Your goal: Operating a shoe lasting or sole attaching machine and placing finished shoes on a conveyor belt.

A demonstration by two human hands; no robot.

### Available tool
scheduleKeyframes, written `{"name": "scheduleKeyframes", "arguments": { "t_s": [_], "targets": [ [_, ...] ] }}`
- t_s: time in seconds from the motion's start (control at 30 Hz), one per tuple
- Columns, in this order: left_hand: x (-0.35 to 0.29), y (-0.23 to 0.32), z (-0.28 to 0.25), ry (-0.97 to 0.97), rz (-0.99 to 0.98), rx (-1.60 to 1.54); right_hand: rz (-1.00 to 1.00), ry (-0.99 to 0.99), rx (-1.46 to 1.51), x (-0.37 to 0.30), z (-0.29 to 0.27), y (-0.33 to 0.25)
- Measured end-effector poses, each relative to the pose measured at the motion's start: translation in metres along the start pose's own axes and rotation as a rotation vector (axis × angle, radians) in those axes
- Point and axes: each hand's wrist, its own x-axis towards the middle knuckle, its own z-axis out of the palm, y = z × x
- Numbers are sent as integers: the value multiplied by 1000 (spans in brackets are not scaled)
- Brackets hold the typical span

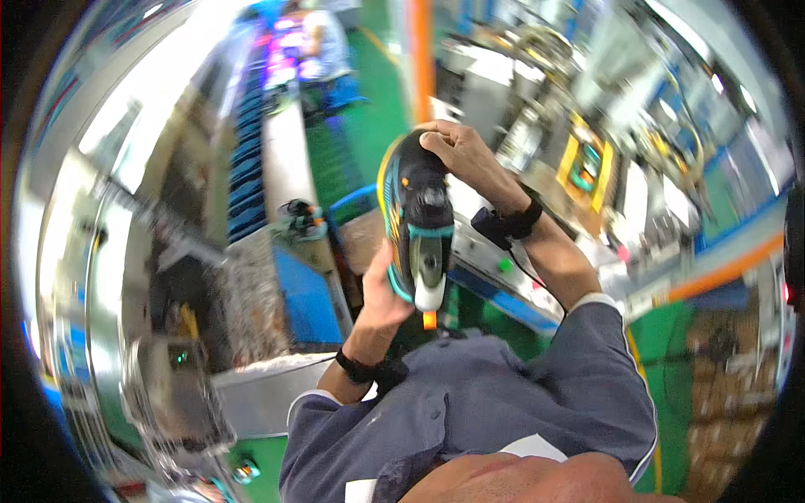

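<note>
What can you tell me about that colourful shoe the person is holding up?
The shoe is a sports shoe, mostly black, with a teal edge, orange and yellow streaks along one side, a white patch at the lower end and a small orange tab below it. It looks like synthetic fabric with a rubbery sole. It is held up lengthwise in the air in front of the chest, above a workbench. The right hand grips its upper end; the left hand holds its lower end from the side.

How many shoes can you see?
2, maybe more hidden. One shoe is held up between the left hand and right hand. Another shoe sits on the conveyor behind.
</note>
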Motion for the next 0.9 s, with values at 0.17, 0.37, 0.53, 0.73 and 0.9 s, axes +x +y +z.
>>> {"name": "scheduleKeyframes", "arguments": {
  "t_s": [0.17, 0.37, 0.53, 0.73, 0.9],
  "targets": [
    [120, -85, 41, 209, -29, 351, 64, 236, 414, -132, -121, 67],
    [218, -219, 91, -194, -8, 1099, 400, 1034, 499, -205, -205, 126],
    [345, -309, 83, -125, -358, 1031, 421, 1294, 215, -284, -298, 158],
    [511, -443, 15, 108, -355, 1610, 220, 1473, 16, -329, -331, 128],
    [528, -473, 20, 169, -401, 1788, 413, 1602, -359, -329, -350, 115]
  ]
}}
